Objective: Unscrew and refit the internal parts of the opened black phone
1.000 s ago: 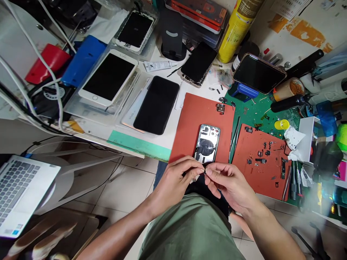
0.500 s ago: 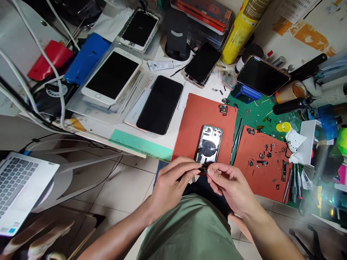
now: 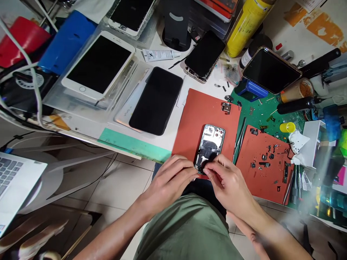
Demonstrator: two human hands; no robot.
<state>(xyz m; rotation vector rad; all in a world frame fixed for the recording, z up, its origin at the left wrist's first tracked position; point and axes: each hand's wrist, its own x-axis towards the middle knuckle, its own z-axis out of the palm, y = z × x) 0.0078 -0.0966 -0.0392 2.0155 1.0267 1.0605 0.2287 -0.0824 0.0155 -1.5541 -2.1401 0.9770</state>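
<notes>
An opened phone housing [image 3: 210, 139], silver and black inside with camera holes at its far end, lies on a red-brown mat [image 3: 187, 122]. My left hand [image 3: 173, 177] is at its near left corner, with fingers pressed together; their tips touch or almost touch the edge. Opposite it, my right hand [image 3: 229, 178] pinches over the near end of the housing. A small dark part [image 3: 201, 168] shows between the two sets of fingertips, low in the housing. The fingers partly hide this part, and I cannot tell whether it touches the housing floor.
Loose phone parts [image 3: 264, 164] lie on a second red-brown mat [image 3: 252, 184] to the right. Tweezers [image 3: 239, 139] rest between the mats. A black-screened phone [image 3: 157, 101] and a white phone [image 3: 100, 68] lie left. A yellow can [image 3: 242, 29] stands behind.
Both hands have brought the small dark part from just off the housing's near end down into that end. My right hand has tilted further over the housing. The head view has shifted slightly.
</notes>
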